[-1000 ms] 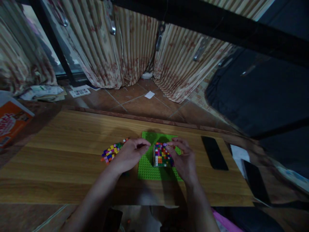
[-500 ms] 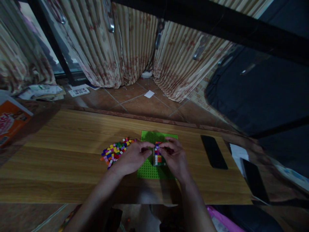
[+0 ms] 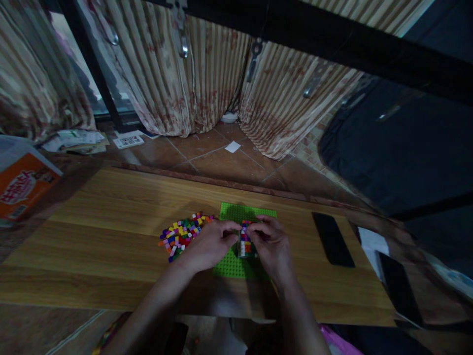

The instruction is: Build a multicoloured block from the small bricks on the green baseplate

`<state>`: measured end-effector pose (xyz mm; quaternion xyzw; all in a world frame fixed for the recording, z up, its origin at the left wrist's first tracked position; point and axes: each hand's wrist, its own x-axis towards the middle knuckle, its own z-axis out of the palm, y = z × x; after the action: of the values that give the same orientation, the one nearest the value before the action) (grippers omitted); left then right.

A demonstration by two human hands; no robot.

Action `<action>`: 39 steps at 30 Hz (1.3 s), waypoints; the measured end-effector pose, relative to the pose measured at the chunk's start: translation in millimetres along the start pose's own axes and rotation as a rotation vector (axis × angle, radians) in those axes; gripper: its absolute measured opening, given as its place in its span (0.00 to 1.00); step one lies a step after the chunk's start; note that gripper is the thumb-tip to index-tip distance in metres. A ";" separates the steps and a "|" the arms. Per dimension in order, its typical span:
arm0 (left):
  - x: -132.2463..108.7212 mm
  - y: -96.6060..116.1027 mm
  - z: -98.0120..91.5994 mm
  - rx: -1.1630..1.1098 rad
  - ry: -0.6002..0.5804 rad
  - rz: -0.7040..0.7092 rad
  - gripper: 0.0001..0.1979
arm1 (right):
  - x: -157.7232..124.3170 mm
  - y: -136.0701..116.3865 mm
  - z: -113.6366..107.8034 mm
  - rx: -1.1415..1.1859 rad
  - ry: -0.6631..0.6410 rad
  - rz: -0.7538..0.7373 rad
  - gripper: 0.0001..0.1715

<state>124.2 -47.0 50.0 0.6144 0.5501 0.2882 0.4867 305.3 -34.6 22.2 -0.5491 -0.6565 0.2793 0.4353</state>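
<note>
The left hand (image 3: 207,245) curls its fingers against the brick block (image 3: 247,245), and the right hand (image 3: 272,246) pinches its top. The block stands on the green plate (image 3: 238,213) beneath the fingertips. Uneven pressure could crack it and scatter bricks toward the loose pile (image 3: 182,234) beside the left knuckles.

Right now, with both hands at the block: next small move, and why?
Probably a gentle press down at the top of the block. It stands on the baseplate; the right hand holds it and the left hand meets it fingertip to fingertip at the top edge. Whether a brick sits between them is hidden. The pile lies apart, at left.
</note>
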 end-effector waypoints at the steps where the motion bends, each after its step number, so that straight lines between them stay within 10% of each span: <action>1: 0.0 0.0 0.1 0.008 0.001 -0.001 0.18 | -0.5 -0.6 -0.2 -0.004 -0.005 -0.001 0.05; 39: 3.9 -5.9 5.5 -0.159 0.072 0.000 0.15 | -2.3 -0.8 -0.5 -0.095 -0.038 -0.077 0.07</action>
<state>127.7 -45.2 41.9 0.5632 0.5424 0.3529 0.5140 305.3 -37.0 22.5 -0.5382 -0.6978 0.2409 0.4067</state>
